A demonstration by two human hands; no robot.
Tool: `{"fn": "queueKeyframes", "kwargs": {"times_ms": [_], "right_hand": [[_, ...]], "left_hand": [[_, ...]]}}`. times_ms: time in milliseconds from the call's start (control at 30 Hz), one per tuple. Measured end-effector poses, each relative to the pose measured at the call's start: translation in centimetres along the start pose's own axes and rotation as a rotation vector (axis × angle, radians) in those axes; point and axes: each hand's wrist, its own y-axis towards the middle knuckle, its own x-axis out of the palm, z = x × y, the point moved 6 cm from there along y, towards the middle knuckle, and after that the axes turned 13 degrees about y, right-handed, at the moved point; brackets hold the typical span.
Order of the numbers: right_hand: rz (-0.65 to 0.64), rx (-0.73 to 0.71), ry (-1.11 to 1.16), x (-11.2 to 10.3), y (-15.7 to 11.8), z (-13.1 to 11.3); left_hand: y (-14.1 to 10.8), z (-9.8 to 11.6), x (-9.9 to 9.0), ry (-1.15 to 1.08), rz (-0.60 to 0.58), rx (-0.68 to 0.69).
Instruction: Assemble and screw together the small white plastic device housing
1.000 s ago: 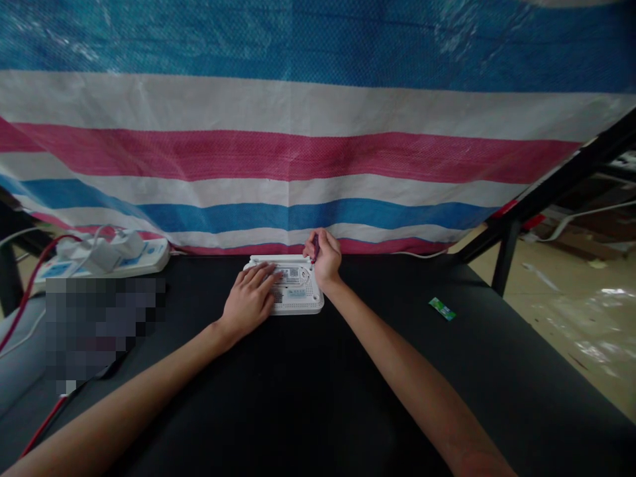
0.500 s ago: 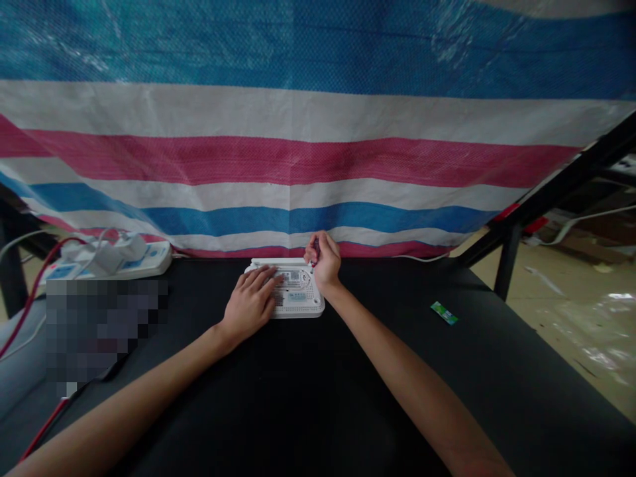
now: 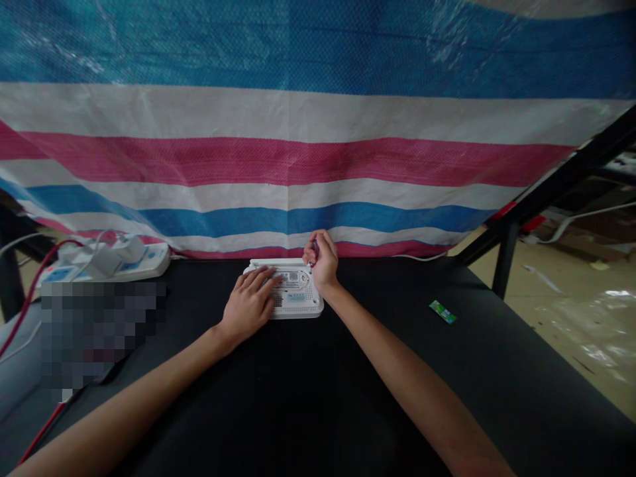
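A white router [image 3: 297, 307] lies on the black table, its underside with labels, vent slots and corner holes facing up. A white bar, likely a folded antenna, runs along its far edge. Flat across the router's left part rests my left hand [image 3: 248, 301], fingers stretched out and pressing on the casing. My right hand [image 3: 324, 262] is closed in a fist above the far right corner. It grips a small dark-red handled tool, seemingly a screwdriver [image 3: 315, 248], which points down at that corner. Fingers cover most of the tool, and its tip is too small to make out.
A power strip [image 3: 156, 260] with white plugs and cables sits at the far left. In front of it is a blurred-out dark object [image 3: 99, 338] with a red cable. A small green packet [image 3: 442, 311] lies at right. Striped sheeting [image 3: 288, 159] hangs behind the table.
The view has shifted very slightly. My right fist has turned a little over the router's corner; the left hand and router stay put.
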Motion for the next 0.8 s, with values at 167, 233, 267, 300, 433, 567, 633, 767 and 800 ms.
{"fn": "queueKeyframes", "kwargs": {"times_ms": [167, 233, 267, 300, 433, 567, 633, 767, 800], "right_hand": [[0.003, 0.007, -0.001, -0.14, -0.01, 0.11], [0.011, 0.007, -0.009, -0.26, -0.06, 0.11], [0.015, 0.004, -0.009, -0.32, -0.08, 0.09], [0.017, 0.002, -0.008, -0.37, -0.11, 0.07], [0.016, -0.003, 0.005, -0.5, -0.16, 0.09], [0.019, 0.006, 0.019, -0.57, -0.06, 0.29], [0.025, 0.0, 0.033, -0.61, 0.02, 0.33], [0.014, -0.024, 0.044, -0.58, 0.18, 0.24], [0.008, -0.024, 0.043, -0.57, 0.22, 0.22]], "left_hand": [[0.04, 0.02, 0.06, -0.009, -0.002, -0.001], [0.01, -0.02, 0.08, -0.013, 0.004, -0.004], [-0.01, -0.05, 0.09, -0.015, 0.007, -0.006], [-0.03, -0.08, 0.09, -0.017, 0.01, -0.007], [-0.06, -0.09, 0.02, -0.017, 0.018, -0.001], [-0.01, -0.03, 0.0, 0.006, 0.013, 0.007], [0.01, -0.01, -0.03, 0.011, 0.017, 0.009], [0.02, 0.01, -0.05, 0.003, 0.02, 0.008], [0.02, 0.01, -0.05, 0.0, 0.019, 0.006]]}}
